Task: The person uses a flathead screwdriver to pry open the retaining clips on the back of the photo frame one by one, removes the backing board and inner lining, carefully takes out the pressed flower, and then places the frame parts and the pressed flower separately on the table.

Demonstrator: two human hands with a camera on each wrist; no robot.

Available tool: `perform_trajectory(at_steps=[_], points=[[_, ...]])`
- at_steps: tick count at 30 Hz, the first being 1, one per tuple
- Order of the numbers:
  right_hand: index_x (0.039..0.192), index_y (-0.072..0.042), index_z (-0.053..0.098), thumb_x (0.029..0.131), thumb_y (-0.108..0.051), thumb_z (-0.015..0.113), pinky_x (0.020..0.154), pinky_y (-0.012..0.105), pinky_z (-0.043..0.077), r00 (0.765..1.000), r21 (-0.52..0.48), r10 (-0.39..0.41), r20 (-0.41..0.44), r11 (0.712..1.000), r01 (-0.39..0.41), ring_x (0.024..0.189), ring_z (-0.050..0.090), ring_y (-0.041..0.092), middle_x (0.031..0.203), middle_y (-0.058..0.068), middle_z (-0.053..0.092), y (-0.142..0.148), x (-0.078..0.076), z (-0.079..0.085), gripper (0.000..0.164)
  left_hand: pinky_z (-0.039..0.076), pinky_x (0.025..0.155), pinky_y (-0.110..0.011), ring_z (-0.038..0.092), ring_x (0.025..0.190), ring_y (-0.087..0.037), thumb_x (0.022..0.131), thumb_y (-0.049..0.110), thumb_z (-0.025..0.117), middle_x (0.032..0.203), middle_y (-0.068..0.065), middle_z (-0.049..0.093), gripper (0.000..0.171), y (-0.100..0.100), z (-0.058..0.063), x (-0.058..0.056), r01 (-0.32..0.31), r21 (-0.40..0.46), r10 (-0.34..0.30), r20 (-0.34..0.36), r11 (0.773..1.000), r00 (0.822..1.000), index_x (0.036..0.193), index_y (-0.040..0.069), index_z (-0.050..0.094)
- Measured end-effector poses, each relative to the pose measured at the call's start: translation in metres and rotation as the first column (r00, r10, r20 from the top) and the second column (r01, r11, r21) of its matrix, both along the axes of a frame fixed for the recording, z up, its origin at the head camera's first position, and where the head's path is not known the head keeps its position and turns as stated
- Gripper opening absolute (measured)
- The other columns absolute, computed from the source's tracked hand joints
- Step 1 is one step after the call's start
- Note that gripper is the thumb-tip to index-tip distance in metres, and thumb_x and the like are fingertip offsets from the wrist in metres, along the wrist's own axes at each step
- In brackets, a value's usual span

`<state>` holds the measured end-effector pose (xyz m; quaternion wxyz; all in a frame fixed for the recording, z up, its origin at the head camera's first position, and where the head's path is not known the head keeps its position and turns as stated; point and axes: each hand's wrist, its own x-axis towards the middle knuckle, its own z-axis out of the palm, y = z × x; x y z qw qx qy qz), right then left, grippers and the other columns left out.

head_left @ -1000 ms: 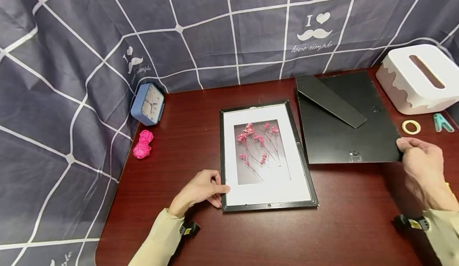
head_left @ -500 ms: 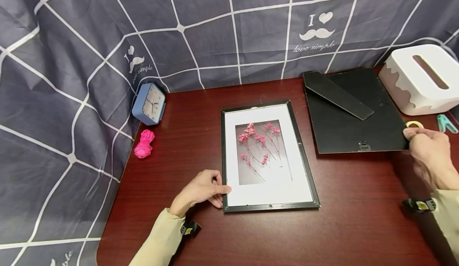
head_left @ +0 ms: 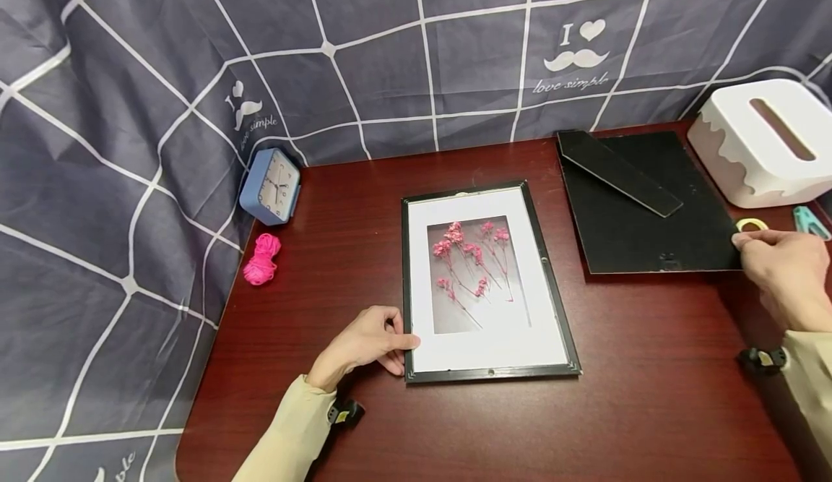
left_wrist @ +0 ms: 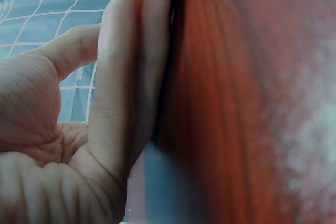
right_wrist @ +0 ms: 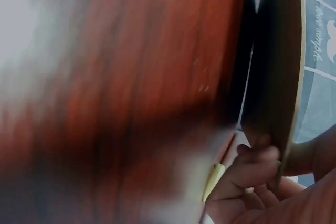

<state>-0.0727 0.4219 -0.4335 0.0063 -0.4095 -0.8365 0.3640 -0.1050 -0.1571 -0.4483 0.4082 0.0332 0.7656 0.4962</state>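
Observation:
A black picture frame lies on the table with a white mat and pink dried flowers in its window. My left hand grips its lower left edge, thumb on top. In the left wrist view, two fingers press against the dark edge. At the right, a black backing board carries a slanted stand leg. My right hand pinches its near right corner. The right wrist view shows the board raised off the table at this side, with curled fingers underneath.
A white tissue box stands at the back right. Beside the right hand lie a yellow ring and a teal clip. On the left are a blue alarm clock and a pink yarn bundle. A grey checked cloth hangs behind.
My right hand has moved the backing board to the right and back, away from the picture frame, and its near edge has lowered. The left hand has stayed on the frame.

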Motion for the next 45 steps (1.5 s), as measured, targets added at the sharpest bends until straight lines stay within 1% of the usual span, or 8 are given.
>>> perform_trajectory(at_steps=[3,5,11,24,31,35,40,45], points=[[0.124,0.005,0.071,0.107,-0.034,0.054,0.051,0.029,0.043,0.996,0.116,0.084,0.023,0.989,-0.086,0.080,0.055,0.024,0.093,0.026,0.065,0.000,0.001,-0.002,0.045,0.067,0.054,-0.030,0.072,0.051,-0.012,0.095,0.009,0.082,0.063,-0.007,0.070,0.028,0.000,-0.001,-0.001,0.005,-0.002,-0.005,-0.002,1.000,1.000,0.087,0.004,0.056],[0.135,0.012,0.064,0.108,-0.034,0.053,0.060,0.035,0.045,0.991,0.163,0.130,0.039,0.977,-0.135,0.096,0.059,0.044,0.116,0.045,0.061,0.000,0.003,-0.003,0.054,0.067,0.054,-0.030,0.072,0.051,-0.012,0.095,0.009,0.082,0.063,-0.008,0.070,0.028,0.000,-0.001,-0.001,0.007,-0.002,-0.007,-0.003,1.000,1.000,0.087,0.004,0.055],[0.135,0.014,0.059,0.109,-0.030,0.052,0.098,0.074,0.049,0.972,0.231,0.201,0.125,0.946,-0.226,0.128,0.048,0.067,0.140,0.045,0.055,-0.002,0.004,-0.002,0.051,0.067,0.054,-0.030,0.072,0.051,-0.012,0.095,0.009,0.082,0.063,-0.008,0.070,0.029,-0.001,-0.001,-0.001,0.002,0.003,-0.002,-0.001,1.000,1.000,0.087,0.004,0.055],[0.120,0.015,0.062,0.104,-0.022,0.057,0.094,0.073,0.050,0.918,0.332,0.267,0.293,0.872,-0.360,0.112,0.055,0.069,0.120,0.047,0.058,-0.001,-0.003,-0.001,0.040,0.069,0.056,-0.034,0.074,0.053,-0.014,0.091,0.011,0.087,0.068,-0.008,0.070,0.030,0.000,0.005,-0.002,-0.016,-0.048,0.013,-0.065,0.999,0.998,0.087,0.003,0.058],[0.110,0.018,0.064,0.101,-0.015,0.056,0.069,0.070,0.050,0.942,0.442,0.319,0.110,0.833,-0.333,0.091,0.061,0.068,0.103,0.045,0.065,-0.011,0.009,0.008,0.035,0.070,0.059,-0.035,0.074,0.055,-0.015,0.094,0.015,0.085,0.074,-0.010,0.071,0.030,0.000,0.007,-0.012,-0.063,-0.052,0.058,-0.089,0.997,0.994,0.099,0.001,0.059],[0.117,0.016,0.064,0.103,-0.014,0.056,0.078,0.075,0.046,0.935,0.476,0.355,-0.021,0.826,-0.303,0.096,0.059,0.068,0.107,0.046,0.064,-0.037,0.011,0.024,0.034,0.070,0.059,-0.036,0.074,0.055,-0.016,0.095,0.014,0.083,0.079,-0.013,0.072,0.031,0.005,0.008,-0.020,-0.111,-0.068,0.100,-0.146,0.991,0.984,0.111,0.000,0.060],[0.111,0.014,0.069,0.104,-0.013,0.060,0.082,0.077,0.042,0.887,0.489,0.450,-0.102,0.799,-0.349,0.093,0.058,0.065,0.098,0.041,0.069,-0.082,0.005,0.050,0.029,0.071,0.062,-0.035,0.075,0.055,-0.017,0.095,0.015,0.082,0.083,-0.013,0.072,0.035,0.012,0.012,-0.029,-0.136,-0.134,0.105,-0.218,0.982,0.970,0.118,0.001,0.060],[0.102,0.007,0.076,0.101,-0.010,0.068,0.062,0.056,0.044,0.792,0.499,0.578,-0.195,0.754,-0.427,0.073,0.064,0.048,0.083,0.030,0.074,-0.124,-0.001,0.061,0.019,0.070,0.062,-0.034,0.075,0.055,-0.017,0.095,0.011,0.082,0.086,-0.012,0.072,0.037,0.017,0.010,-0.035,-0.141,-0.155,0.103,-0.227,0.978,0.968,0.122,0.000,0.058]])
